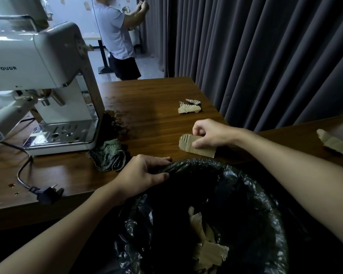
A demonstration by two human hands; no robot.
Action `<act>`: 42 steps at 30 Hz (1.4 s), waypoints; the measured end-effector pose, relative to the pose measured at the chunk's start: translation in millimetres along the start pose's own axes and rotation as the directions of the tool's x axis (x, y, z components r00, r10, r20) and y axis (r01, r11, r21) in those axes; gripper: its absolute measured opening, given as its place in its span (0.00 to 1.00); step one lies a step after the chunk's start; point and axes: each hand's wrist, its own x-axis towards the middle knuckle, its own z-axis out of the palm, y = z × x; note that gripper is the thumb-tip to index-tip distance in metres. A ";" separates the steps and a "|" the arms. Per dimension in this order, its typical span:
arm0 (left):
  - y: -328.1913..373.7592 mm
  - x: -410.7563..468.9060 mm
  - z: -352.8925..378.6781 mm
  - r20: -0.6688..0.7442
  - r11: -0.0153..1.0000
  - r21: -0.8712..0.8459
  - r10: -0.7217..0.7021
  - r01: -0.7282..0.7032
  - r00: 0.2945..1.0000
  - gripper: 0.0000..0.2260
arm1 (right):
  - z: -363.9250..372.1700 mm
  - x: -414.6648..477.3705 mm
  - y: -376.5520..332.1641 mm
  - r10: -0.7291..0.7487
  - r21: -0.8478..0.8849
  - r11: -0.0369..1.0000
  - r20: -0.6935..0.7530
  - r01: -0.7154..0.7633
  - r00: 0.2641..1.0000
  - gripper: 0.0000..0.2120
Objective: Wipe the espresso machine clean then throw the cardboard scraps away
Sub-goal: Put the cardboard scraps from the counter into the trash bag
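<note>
My right hand [210, 133] pinches a torn cardboard scrap [188, 144] near the table's front edge. My left hand [145, 174] grips the rim of a bin lined with a black bag [251, 186], held against the table edge. Several cardboard pieces [208, 252] lie inside the bin. Two more scraps [189, 107] lie farther back on the wooden table [150, 119]. Another scrap [333, 143] lies on the table to the right. The white espresso machine [48, 76] stands at the left, with a green cloth [109, 155] bunched by its base.
A dark wet patch [115, 123] spreads beside the machine. The machine's cord and plug [46, 192] lie at the front left edge, near small red drips [12, 185]. Dark curtains [265, 46] hang behind the table. A person [119, 36] stands in the background.
</note>
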 end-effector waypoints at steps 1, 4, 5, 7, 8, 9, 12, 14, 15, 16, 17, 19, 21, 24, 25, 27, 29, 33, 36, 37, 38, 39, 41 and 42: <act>-0.2 0.0 0.1 -0.002 1.000 -0.001 0.000 0.000 1.000 0.16 | -4.4 -4.1 -2.7 0.000 0.071 0.997 -0.027 0.002 1.000 0.11; -2.4 0.6 0.1 -0.005 1.000 0.002 0.006 -0.006 1.000 0.16 | -23.1 -21.7 -12.6 -0.050 0.337 0.941 0.056 0.028 0.997 0.12; -3.1 0.9 -0.1 -0.003 1.000 0.001 0.007 -0.007 1.000 0.16 | -28.5 -27.8 -16.4 -0.078 0.392 0.920 0.137 0.019 0.988 0.12; -4.0 1.2 -0.3 0.006 1.000 -0.006 0.007 -0.007 1.000 0.16 | -33.6 -35.3 -20.0 -0.127 0.419 0.908 0.296 -0.010 0.947 0.11; -4.4 1.4 -0.2 0.006 1.000 -0.008 0.008 -0.008 1.000 0.16 | -32.8 -34.9 -18.6 -0.136 0.411 0.911 0.318 -0.007 0.938 0.10; -4.5 1.5 -0.2 0.003 1.000 -0.008 0.008 -0.008 1.000 0.16 | -30.4 -32.4 -16.4 -0.127 0.394 0.919 0.281 0.006 0.951 0.09; -4.2 1.2 0.1 0.003 1.000 -0.009 0.002 -0.002 1.000 0.16 | -21.8 -16.7 -5.0 -0.024 0.252 0.967 -0.011 0.026 1.000 0.10; -4.5 1.2 0.3 -0.002 1.000 0.009 0.008 -0.008 1.000 0.16 | -16.6 -3.6 2.0 0.019 0.161 0.987 -0.072 -0.007 0.997 0.14; -4.7 1.6 0.3 -0.006 1.000 0.020 0.012 -0.012 1.000 0.16 | -14.3 3.4 5.0 0.030 0.122 0.992 -0.087 -0.019 0.996 0.18; -5.1 2.0 0.3 -0.008 0.999 0.029 0.015 -0.015 1.000 0.16 | -12.4 10.8 7.5 0.039 0.089 0.996 -0.110 -0.029 0.993 0.21; -6.0 2.8 0.4 -0.010 0.999 0.035 0.016 -0.015 1.000 0.16 | -11.5 19.0 8.7 0.048 0.071 0.997 -0.139 -0.038 0.989 0.25; -8.0 3.2 0.7 -0.008 0.999 0.043 0.011 -0.011 1.000 0.16 | -11.2 36.5 10.0 0.079 0.094 0.994 -0.184 -0.063 0.980 0.29; -9.7 3.5 0.9 -0.009 0.999 0.046 0.008 -0.008 1.000 0.17 | -11.2 53.2 10.4 0.117 0.113 0.989 -0.197 -0.096 0.973 0.33; -11.5 4.3 1.7 -0.015 0.999 0.053 -0.005 0.005 1.000 0.17 | -11.8 71.3 10.0 0.145 0.096 0.987 -0.200 -0.128 0.969 0.37; -12.0 4.2 1.7 -0.016 0.999 0.054 -0.007 0.008 1.000 0.17 | -12.3 76.2 10.1 0.150 0.092 0.987 -0.200 -0.133 0.968 0.38; -12.7 4.5 2.2 -0.018 0.999 0.053 -0.002 0.003 1.000 0.17 | -13.5 84.3 14.0 0.172 0.063 0.985 -0.178 -0.164 0.969 0.39; -12.6 4.5 2.2 -0.020 0.999 0.052 -0.002 0.003 1.000 0.17 | -13.6 88.5 19.0 0.197 -0.050 0.977 -0.148 -0.206 0.969 0.38; -11.8 4.4 1.9 -0.023 0.999 0.052 0.000 0.001 1.000 0.17 | -12.7 84.7 18.5 0.063 -0.129 0.985 -0.354 -0.115 0.933 0.21; -11.6 3.7 1.5 -0.019 0.998 0.056 -0.004 0.005 1.000 0.17 | -10.2 78.0 19.4 -0.022 -0.174 0.984 -0.249 -0.022 0.968 0.17; -11.5 3.9 1.1 -0.017 0.998 0.055 -0.008 0.008 1.000 0.18 | -8.9 74.4 20.2 -0.019 -0.181 0.983 -0.209 -0.020 0.978 0.15; -11.6 4.0 0.8 -0.016 0.998 0.056 -0.010 0.011 1.000 0.18 | -8.2 71.2 21.3 -0.011 -0.172 0.985 -0.194 -0.023 0.981 0.13; -11.5 4.0 0.8 -0.016 0.998 0.056 -0.010 0.011 1.000 0.18 | -8.2 68.2 22.6 -0.006 -0.171 0.985 -0.187 -0.027 0.982 0.10; -11.9 4.2 0.9 -0.015 0.999 0.050 -0.007 0.007 1.000 0.18 | -8.4 62.8 24.1 -0.001 -0.183 0.983 -0.165 -0.030 0.986 0.07; -11.8 4.4 1.4 -0.017 0.999 0.050 -0.006 0.007 1.000 0.18 | -8.8 60.7 26.0 0.003 -0.189 0.982 -0.154 -0.033 0.988 0.08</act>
